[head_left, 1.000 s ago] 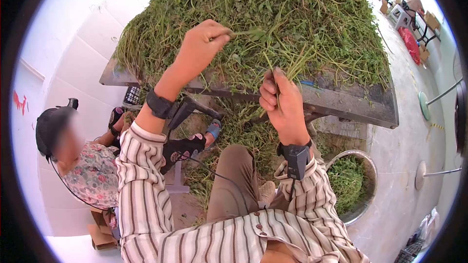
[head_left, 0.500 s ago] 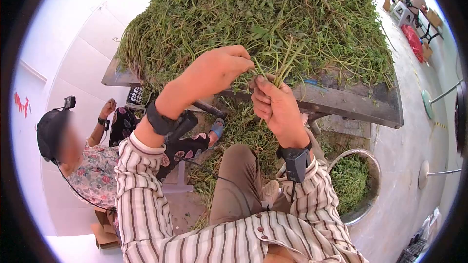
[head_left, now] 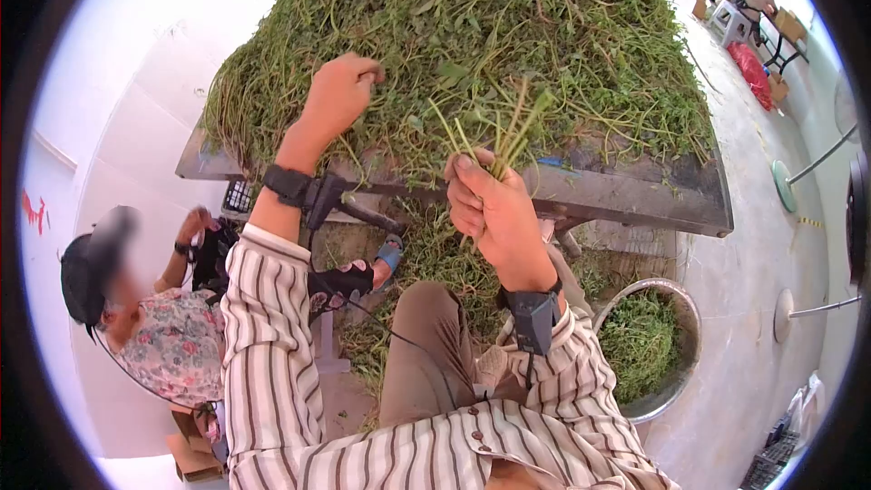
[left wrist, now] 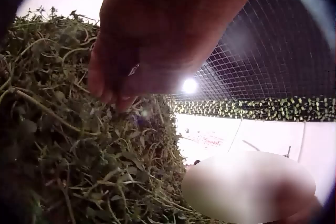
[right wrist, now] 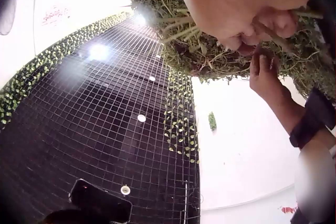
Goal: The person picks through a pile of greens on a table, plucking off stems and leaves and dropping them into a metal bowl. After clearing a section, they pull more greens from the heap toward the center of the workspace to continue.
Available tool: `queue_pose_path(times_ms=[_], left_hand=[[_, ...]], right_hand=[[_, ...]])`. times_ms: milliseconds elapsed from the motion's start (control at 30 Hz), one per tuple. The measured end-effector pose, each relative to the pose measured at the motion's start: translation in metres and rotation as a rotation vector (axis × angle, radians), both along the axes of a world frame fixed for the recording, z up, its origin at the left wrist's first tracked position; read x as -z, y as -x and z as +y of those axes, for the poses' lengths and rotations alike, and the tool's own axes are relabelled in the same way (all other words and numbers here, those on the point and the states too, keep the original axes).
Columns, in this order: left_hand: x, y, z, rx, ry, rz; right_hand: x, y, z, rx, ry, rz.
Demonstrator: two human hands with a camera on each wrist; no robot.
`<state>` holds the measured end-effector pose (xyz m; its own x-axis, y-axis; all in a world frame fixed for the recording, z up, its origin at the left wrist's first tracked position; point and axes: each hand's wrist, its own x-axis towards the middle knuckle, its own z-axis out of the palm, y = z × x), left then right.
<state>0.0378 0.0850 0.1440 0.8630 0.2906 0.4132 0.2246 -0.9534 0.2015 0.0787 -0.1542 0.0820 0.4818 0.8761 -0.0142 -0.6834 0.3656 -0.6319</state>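
Note:
In the head view my left hand (head_left: 341, 94) is over the left part of a heap of green stems and leaves (head_left: 562, 27), fingers loosely bent, with nothing seen in them. The left wrist view shows that hand (left wrist: 152, 35) just above the tangled greens (left wrist: 73, 150). My right hand (head_left: 497, 213) grips a small bunch of stems (head_left: 513, 138) near the table's front edge, their ends pointing up and fanning out. From the right wrist, the right hand (right wrist: 247, 3) pinches stems (right wrist: 181, 28), and the left hand (right wrist: 268, 79) shows beyond it.
The dark table edge (head_left: 626, 200) runs below the heap. A round metal tub (head_left: 694, 345) of greens stands at lower right. On the left sits a person in a floral shirt (head_left: 177, 345). Cut greens (head_left: 435, 259) lie on the floor.
My left hand came in beside the right hand, then moved back up and left over the heap. The right hand still grips its stems, shifted slightly left.

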Motion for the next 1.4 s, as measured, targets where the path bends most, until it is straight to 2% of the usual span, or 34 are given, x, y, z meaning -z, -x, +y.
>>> queue_pose_path(times_ms=[33,100,167,233,267,333,467,567,633,700,767,833,867,967,1033,1100,1167,1233,1267,1333,1367,1400], left_hand=[[-0.002,-0.006,-0.001,0.011,-0.005,0.0],[0.0,-0.013,-0.012,0.118,0.166,-0.013],[0.007,-0.035,-0.017,0.182,0.096,-0.024],[0.009,-0.058,-0.032,0.225,0.094,0.14],[0.012,-0.068,-0.039,0.231,0.093,0.141],[0.023,-0.087,-0.046,0.064,-0.002,0.311],[0.046,-0.105,-0.048,-0.017,-0.076,0.27],[0.057,-0.111,-0.034,-0.042,-0.017,0.225],[0.046,-0.103,-0.029,-0.055,0.049,0.232],[0.038,-0.092,-0.017,0.014,0.267,0.139],[0.031,-0.078,-0.007,0.076,0.297,0.117],[0.013,-0.055,-0.017,-0.029,0.734,0.102],[0.006,-0.047,-0.023,-0.054,0.868,0.059],[-0.001,-0.032,-0.013,-0.048,0.972,-0.032],[-0.002,-0.026,-0.007,-0.031,0.944,-0.075],[-0.006,-0.026,-0.009,0.027,1.045,-0.345],[-0.013,-0.019,-0.012,0.031,0.983,-0.342],[-0.02,-0.015,-0.024,0.028,0.657,-0.328],[-0.017,-0.015,-0.025,0.032,0.665,-0.328],[-0.011,-0.016,-0.028,0.25,0.101,-0.387],[-0.008,-0.015,-0.031,0.249,0.109,-0.39],[-0.007,-0.014,-0.036,0.282,0.008,-0.36]], right_hand=[[0.0,-0.003,-0.002,0.038,-0.024,0.025],[0.004,-0.004,-0.002,0.079,-0.042,0.066],[0.01,-0.01,0.002,0.145,-0.1,0.181],[0.01,-0.014,0.002,0.142,-0.122,0.17],[0.009,-0.015,0.001,0.165,-0.11,0.181],[0.008,-0.017,0.001,0.196,-0.103,0.191],[0.007,-0.02,0.0,0.196,-0.079,0.208],[0.006,-0.02,0.0,0.187,-0.065,0.212],[0.003,-0.021,0.001,0.195,-0.076,0.196],[0.004,-0.02,0.002,0.18,-0.081,0.208],[0.004,-0.019,0.002,0.164,-0.088,0.212],[0.003,-0.016,0.005,0.166,-0.076,0.235],[0.003,-0.014,0.007,0.162,-0.078,0.24],[0.001,-0.007,0.013,0.188,-0.085,0.23],[0.001,-0.004,0.014,0.194,-0.025,0.2],[0.005,-0.004,0.017,0.188,-0.024,0.188],[0.006,-0.003,0.019,0.168,-0.031,0.222],[0.012,-0.006,0.022,0.143,-0.069,0.248],[0.015,-0.007,0.022,0.116,-0.106,0.277],[0.014,-0.006,0.022,0.122,-0.109,0.287],[0.014,-0.006,0.022,0.12,-0.124,0.295],[0.013,-0.005,0.022,0.12,-0.117,0.293]])
